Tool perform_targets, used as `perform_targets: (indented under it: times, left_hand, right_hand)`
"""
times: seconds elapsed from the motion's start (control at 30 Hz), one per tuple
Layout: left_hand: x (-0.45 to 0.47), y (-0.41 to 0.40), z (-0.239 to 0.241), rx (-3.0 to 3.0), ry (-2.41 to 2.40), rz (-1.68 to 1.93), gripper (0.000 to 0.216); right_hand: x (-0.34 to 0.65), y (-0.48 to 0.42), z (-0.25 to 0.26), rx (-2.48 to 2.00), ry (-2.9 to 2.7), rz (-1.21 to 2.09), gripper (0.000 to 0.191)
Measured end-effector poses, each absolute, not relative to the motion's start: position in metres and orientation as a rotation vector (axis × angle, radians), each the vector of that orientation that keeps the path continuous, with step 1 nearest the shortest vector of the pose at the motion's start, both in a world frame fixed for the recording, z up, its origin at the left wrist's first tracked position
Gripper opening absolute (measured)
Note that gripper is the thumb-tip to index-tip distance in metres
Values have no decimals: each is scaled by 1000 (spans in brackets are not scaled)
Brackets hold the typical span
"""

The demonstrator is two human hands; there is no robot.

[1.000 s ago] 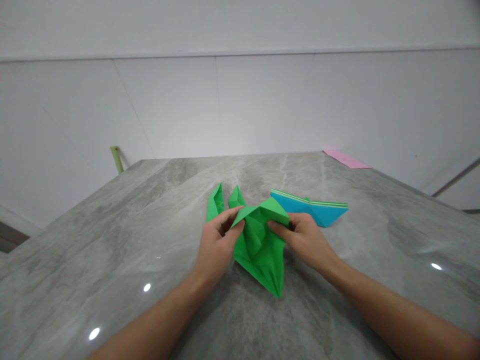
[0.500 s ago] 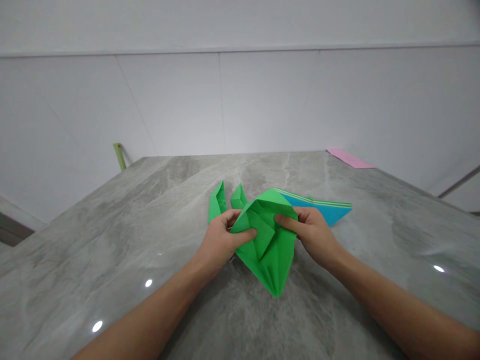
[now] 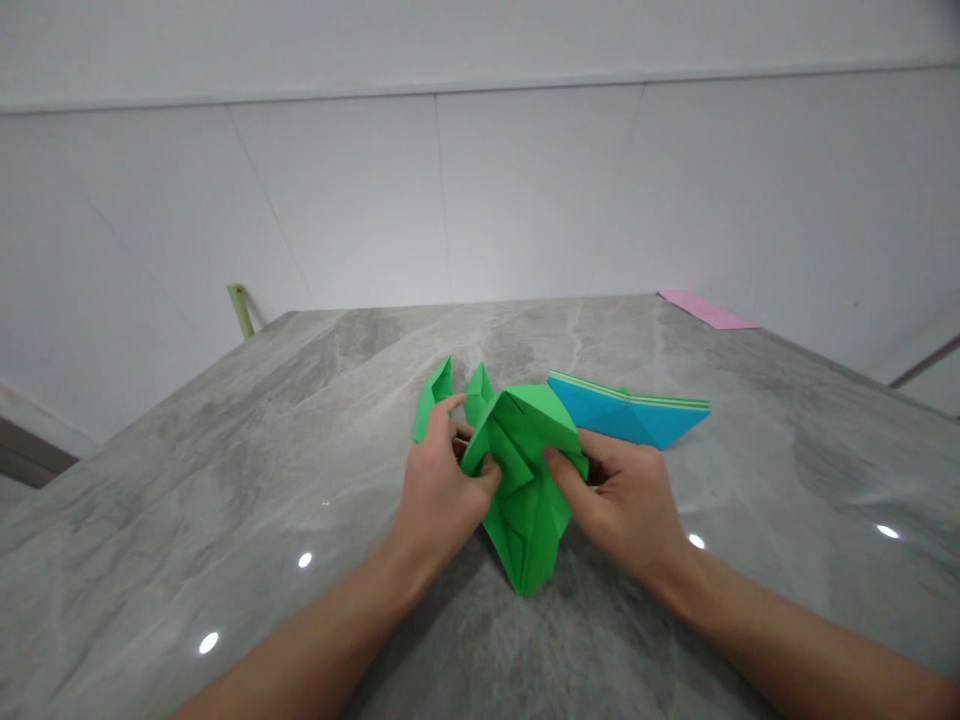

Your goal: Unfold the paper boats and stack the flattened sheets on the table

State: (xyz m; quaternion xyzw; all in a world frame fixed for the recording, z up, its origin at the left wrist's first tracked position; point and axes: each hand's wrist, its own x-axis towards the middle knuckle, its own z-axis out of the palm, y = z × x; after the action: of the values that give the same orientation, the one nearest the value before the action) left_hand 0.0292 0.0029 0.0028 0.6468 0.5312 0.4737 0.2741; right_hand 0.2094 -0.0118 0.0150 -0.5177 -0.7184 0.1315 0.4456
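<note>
A partly folded green paper model rests with its lower point on the grey marble table. My left hand pinches its left side, thumb pressed on the front folds. My right hand grips its right side, thumb on the front and fingers behind. Two green points stick up behind my left hand; I cannot tell whether they belong to the same piece.
A blue folded paper boat with a pale green rim lies just behind my right hand. A pink sheet lies at the far right edge by the white wall. A green strip leans at the far left corner.
Both hands have pressed inward, squeezing the green model narrower. Its bottom point has moved slightly left, and my right hand has slid lower on the paper.
</note>
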Motion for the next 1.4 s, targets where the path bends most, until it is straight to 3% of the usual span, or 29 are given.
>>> perform_targets:
  times: [0.23, 0.4, 0.6, 0.73, 0.9, 1.17, 1.4]
  left_hand:
    - [25, 2, 4, 2012, 1502, 1491, 88]
    - [18, 6, 3, 2217, 1527, 1474, 89]
    - [16, 12, 4, 2354, 1629, 1645, 70]
    - [15, 13, 12, 2495, 1607, 1817, 51]
    - [14, 12, 22, 2708, 1719, 1566, 23]
    - [16, 14, 20, 2837, 1769, 1324, 7]
    - [18, 18, 8, 2798, 1640, 1372, 10]
  right_hand:
    - [211, -9, 16, -1262, -1797, 101, 26]
    - [213, -9, 18, -1197, -1817, 118, 23]
    - [208, -14, 23, -934, -1847, 361, 18]
    - [202, -15, 15, -996, -1741, 744, 19]
    - [195, -17, 9, -1113, -1535, 1080, 26]
    - [194, -16, 12, -1069, -1633, 1021, 24]
    - [198, -16, 11, -1010, -1811, 884, 23]
